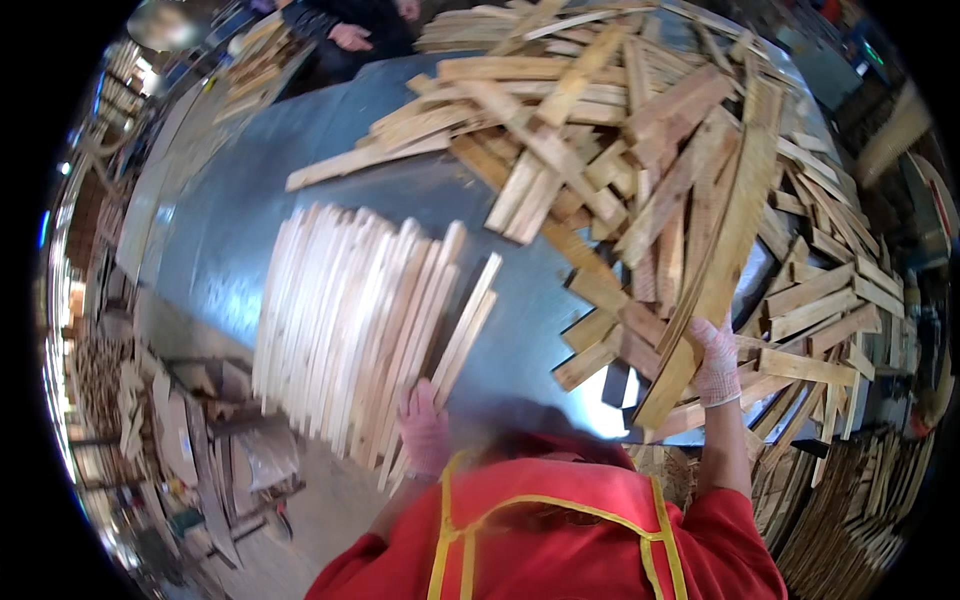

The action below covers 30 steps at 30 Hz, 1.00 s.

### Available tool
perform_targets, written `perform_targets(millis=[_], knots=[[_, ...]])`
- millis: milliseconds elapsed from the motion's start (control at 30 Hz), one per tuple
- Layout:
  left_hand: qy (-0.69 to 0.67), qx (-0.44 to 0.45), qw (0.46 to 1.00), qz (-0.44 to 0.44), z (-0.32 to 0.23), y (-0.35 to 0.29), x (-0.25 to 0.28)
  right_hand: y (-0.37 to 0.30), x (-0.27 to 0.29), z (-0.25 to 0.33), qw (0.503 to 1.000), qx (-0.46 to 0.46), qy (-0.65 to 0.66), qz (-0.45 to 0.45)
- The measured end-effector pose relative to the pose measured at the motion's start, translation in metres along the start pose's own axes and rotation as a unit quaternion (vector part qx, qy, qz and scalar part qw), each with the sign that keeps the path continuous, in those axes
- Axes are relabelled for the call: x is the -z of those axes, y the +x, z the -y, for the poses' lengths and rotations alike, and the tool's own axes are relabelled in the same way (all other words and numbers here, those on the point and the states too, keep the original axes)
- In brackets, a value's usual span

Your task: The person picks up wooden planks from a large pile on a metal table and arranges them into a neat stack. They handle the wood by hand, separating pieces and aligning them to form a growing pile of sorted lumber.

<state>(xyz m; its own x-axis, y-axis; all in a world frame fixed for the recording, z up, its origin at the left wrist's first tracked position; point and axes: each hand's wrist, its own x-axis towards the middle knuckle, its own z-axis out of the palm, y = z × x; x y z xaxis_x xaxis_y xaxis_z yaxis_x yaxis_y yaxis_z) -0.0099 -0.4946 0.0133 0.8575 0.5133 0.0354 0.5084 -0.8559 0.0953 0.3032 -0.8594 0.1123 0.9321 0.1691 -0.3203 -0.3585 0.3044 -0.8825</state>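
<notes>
My right hand [717, 368], in a pale knit glove, grips the right edge of a long wooden board [716, 270] close to its near end. The board slants away across a jumbled heap of timber pieces [590, 130]. At the table's near edge, my gloved left hand [425, 430] rests on the near ends of light wooden slats, its fingers stretched forward along them. Just left of it, a row of pale slats [335, 310] lies side by side, their near ends reaching past the table edge. A narrow pair of slats [468, 335] lies slightly apart to the right.
The grey metal tabletop [225, 210] bears all this wood. More short pieces [820, 300] crowd its right side. Another person's hand [350, 37] shows at the far edge, near a wood stack [258, 70]. Stacked timber [860, 510] stands below right; a cart-like frame [215, 450] stands lower left.
</notes>
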Motion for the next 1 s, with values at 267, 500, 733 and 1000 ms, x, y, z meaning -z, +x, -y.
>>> perform_targets(millis=[267,500,733,1000], knots=[[0.119,-0.072,0.987,0.081,0.024,0.036,0.038,-0.104,-0.159,-0.135,0.996,-0.081,-0.014,-0.012],[-0.08,-0.092,0.984,0.129,0.053,0.045,0.044,-0.189,-0.233,-0.231,0.886,0.006,-0.461,0.055],[-0.076,-0.128,0.983,0.106,-0.008,0.034,0.048,-0.076,-0.171,-0.19,0.737,0.053,-0.466,0.486],[0.011,-0.141,0.989,0.048,-0.015,0.033,0.02,0.171,-0.112,-0.029,0.743,0.139,-0.568,-0.326]])
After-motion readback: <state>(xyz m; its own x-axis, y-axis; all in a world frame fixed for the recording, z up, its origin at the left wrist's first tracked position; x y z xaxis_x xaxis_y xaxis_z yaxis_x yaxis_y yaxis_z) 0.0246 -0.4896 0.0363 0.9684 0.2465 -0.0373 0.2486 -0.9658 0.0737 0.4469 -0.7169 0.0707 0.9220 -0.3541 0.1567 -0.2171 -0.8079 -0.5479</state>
